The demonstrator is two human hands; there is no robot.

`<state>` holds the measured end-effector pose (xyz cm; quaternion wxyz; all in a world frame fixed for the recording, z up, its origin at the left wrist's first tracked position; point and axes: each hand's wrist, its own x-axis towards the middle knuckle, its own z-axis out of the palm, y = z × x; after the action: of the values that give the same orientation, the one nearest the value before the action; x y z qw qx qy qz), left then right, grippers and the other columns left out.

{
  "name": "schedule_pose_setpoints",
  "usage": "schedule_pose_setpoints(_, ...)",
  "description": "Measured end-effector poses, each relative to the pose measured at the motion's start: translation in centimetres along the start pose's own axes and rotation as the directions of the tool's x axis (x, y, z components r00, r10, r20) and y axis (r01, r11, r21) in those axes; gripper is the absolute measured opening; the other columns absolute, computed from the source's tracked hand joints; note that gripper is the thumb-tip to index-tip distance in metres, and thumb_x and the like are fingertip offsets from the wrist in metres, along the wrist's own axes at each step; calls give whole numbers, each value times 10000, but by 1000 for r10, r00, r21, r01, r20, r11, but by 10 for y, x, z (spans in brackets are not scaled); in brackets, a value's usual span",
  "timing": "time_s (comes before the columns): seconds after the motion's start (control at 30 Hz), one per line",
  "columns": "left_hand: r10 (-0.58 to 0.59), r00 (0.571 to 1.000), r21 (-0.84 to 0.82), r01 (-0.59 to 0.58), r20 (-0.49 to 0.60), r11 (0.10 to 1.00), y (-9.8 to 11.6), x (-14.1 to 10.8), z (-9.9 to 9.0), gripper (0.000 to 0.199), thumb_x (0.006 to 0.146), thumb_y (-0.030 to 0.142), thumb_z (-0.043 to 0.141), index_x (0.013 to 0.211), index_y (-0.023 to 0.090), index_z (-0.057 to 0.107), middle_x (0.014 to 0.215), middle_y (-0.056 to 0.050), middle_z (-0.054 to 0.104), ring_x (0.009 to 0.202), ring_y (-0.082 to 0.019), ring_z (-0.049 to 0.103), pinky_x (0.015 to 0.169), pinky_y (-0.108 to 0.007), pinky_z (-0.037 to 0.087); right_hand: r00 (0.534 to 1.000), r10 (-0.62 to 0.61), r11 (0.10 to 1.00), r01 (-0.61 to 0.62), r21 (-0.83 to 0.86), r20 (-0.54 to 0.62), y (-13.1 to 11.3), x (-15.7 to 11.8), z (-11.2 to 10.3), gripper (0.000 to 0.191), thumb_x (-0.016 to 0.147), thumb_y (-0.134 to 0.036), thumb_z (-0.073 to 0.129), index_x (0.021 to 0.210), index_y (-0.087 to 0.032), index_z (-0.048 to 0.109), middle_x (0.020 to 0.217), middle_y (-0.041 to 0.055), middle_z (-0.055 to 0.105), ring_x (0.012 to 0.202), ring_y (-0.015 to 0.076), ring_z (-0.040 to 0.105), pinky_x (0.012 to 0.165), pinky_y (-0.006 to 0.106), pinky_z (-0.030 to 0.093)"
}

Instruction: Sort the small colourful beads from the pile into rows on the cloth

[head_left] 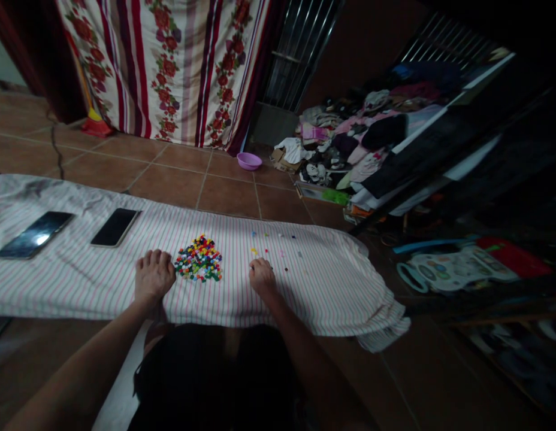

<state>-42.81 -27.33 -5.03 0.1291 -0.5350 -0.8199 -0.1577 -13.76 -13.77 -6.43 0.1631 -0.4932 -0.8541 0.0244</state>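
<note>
A heap of small multicoloured pieces (199,260), like tiny beads or bricks, lies on a striped cloth (327,299). My left hand (154,274) rests on the cloth just left of the heap, palm down and fingers lying out, holding nothing visible. To the right of the heap, my right hand (262,277) is closed, fingertips down at the cloth; whatever it pinches is too small or hidden. Single pieces lie spaced in rows beyond and beside it, among them a yellow piece (253,250), a pink piece (282,253) and a dark brown piece (286,269).
Two phones, a near-left phone (35,235) and a second phone (116,227), lie on the cloth to the left. Beyond are a purple basin (249,160), a floral curtain (170,72) and a heap of clothes (359,131). Dark shelving stands at right.
</note>
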Motion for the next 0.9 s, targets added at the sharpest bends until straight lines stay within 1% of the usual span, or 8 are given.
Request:
schedule_pose_setpoints(0.13,6,1000,38,-7,6,999,0,-1,0,266,910,286,346,1007,177,569,1096,-114,597,1090,-280,492,900,-421,331,999,-17,1000,17,10,-35,2,0,3,211,820,-52,481,890,-173,640,911,72,626,916,206,527,846,292,393)
schedule_pose_setpoints(0.4,4,1000,58,-4,7,998,-2,0,3,270,912,297,347,1012,182,570,1122,-116,594,1104,-283,491,902,-421,329,1000,13,998,-12,-54,26,0,4,-1,147,823,-134,543,899,-188,657,923,73,646,919,211,531,832,293,398)
schedule_pose_setpoints(0.53,2,1000,49,-2,-1,999,-1,-1,2,264,909,293,349,1003,181,568,1108,-117,592,1089,-279,497,901,-418,332,999,35,996,-34,-84,14,-4,6,-6,134,847,-185,554,909,-187,672,920,74,658,920,214,532,836,301,396)
schedule_pose_setpoints(0.67,5,1000,29,-5,-8,1000,-1,-1,1,260,906,287,354,1004,177,567,1104,-116,594,1088,-278,498,907,-417,329,999,19,996,-22,-84,-30,-11,10,-10,152,856,-190,547,918,-181,685,940,73,663,934,218,530,868,315,389)
schedule_pose_setpoints(0.9,5,1000,24,-5,-9,1000,-1,0,1,259,905,288,357,995,179,574,1112,-120,595,1108,-283,491,910,-419,326,999,-45,999,45,-7,3,-37,21,-12,179,868,-178,543,959,-187,696,947,70,661,976,224,527,917,327,392)
